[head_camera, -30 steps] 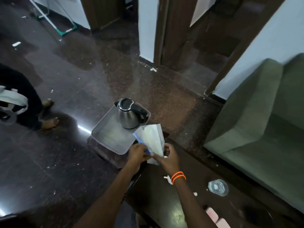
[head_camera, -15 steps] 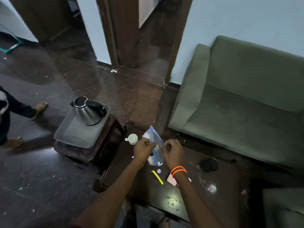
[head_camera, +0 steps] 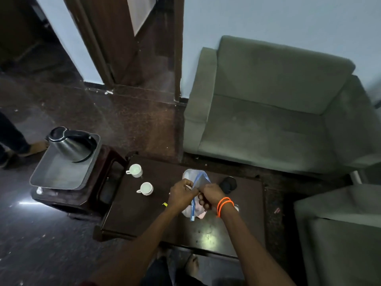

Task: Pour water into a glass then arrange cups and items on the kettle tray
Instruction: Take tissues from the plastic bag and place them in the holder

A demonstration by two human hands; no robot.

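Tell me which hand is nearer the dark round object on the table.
Right. The right hand grips the plastic bag just beside the dark round object, almost touching it. The left hand holds the bag's other side, farther away.

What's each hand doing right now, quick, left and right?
Left hand: closed, pinching the top of the clear zip bag.
Right hand: closed, gripping the same bag's blue zip edge.
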